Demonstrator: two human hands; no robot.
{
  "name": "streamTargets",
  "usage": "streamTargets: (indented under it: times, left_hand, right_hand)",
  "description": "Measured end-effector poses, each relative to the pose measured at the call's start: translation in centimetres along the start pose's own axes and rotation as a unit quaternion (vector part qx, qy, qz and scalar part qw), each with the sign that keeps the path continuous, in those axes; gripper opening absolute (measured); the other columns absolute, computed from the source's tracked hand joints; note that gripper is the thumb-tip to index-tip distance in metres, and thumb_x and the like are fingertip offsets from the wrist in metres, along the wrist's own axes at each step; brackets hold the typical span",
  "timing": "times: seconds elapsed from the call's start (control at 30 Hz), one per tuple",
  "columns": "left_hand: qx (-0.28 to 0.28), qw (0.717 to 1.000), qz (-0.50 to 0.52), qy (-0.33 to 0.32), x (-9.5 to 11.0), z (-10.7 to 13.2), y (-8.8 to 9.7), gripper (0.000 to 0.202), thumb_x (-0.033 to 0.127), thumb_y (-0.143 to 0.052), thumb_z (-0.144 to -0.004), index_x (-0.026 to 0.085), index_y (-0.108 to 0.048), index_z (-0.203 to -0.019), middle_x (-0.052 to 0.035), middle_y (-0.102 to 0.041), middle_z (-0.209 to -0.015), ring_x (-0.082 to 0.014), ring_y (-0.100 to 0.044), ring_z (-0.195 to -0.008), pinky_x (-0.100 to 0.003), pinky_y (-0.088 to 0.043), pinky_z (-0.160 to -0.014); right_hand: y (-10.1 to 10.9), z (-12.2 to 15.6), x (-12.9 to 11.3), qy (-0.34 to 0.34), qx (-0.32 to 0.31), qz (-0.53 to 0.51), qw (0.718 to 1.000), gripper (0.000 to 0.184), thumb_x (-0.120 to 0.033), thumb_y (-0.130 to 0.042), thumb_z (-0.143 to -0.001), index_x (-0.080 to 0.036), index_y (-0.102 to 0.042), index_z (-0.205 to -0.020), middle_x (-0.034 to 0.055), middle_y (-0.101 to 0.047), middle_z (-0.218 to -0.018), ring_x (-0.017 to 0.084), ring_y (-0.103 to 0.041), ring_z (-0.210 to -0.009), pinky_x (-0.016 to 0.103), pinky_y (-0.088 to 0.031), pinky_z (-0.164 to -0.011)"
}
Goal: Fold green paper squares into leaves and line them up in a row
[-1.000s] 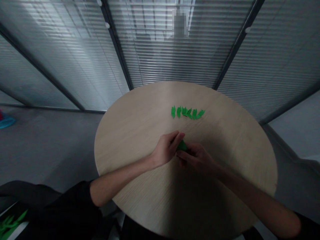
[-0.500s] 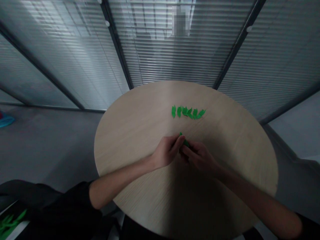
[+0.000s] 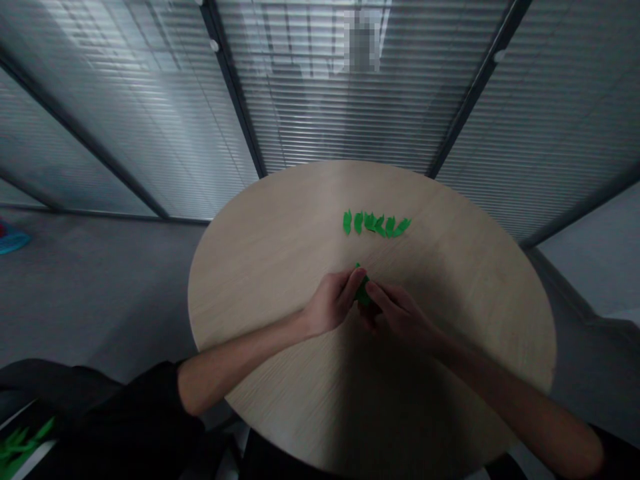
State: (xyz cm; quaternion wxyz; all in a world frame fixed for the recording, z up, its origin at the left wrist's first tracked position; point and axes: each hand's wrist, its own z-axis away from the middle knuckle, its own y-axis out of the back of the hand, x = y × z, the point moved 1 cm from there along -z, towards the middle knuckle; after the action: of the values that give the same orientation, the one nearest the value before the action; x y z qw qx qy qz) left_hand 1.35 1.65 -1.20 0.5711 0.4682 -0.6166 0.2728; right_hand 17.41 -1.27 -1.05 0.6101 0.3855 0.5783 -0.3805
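A: Left hand (image 3: 333, 301), how open?
B: Narrow. Fingers curled in, tips pressed on the left side of a small green leaf-shaped piece (image 3: 363, 292).
A: Lie of the piece?
B: Long axis roughly upright in view, pointed tip toward the far edge of the table (image 3: 260, 280). Sits between both hands, just ahead of the knuckles. Contact with the tabletop: cannot tell.
A: Nearer hand?
B: Neither clearly; both touch it. Right hand (image 3: 400, 317) also narrow, fingers pinching the piece's right side.
A: Beyond?
B: Row of six green leaf shapes (image 3: 376, 225), well ahead of both hands.
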Motion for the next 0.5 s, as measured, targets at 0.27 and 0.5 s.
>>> streamTargets:
  times: [0.27, 0.5]
  left_hand:
    - [0.004, 1.000, 0.003, -0.004, 0.16, -0.06, 0.02, 0.063, 0.072, -0.038, -0.103, 0.018, -0.050, -0.072, 0.0036, -0.043, -0.057, -0.0092, -0.037, -0.051, -0.023, -0.027, -0.044]
    - [0.010, 0.998, 0.055, 0.023, 0.01, -0.24, 0.15, 0.064, 0.076, -0.041, -0.100, 0.020, -0.048, -0.070, 0.0049, -0.041, -0.056, -0.0089, -0.037, -0.048, -0.023, -0.027, -0.044]
  right_hand:
    - [0.22, 0.20, -0.26, 0.027, 0.030, 0.056, 0.998, 0.057, -0.066, -0.045, -0.104, -0.019, -0.057, -0.074, -0.0023, -0.053, -0.059, 0.010, -0.046, -0.051, 0.026, -0.034, -0.049]
    - [0.41, 0.23, -0.70, 0.044, 0.033, 0.089, 0.995, 0.056, -0.064, -0.046, -0.104, -0.020, -0.055, -0.072, -0.0028, -0.051, -0.059, 0.010, -0.043, -0.050, 0.027, -0.033, -0.049]
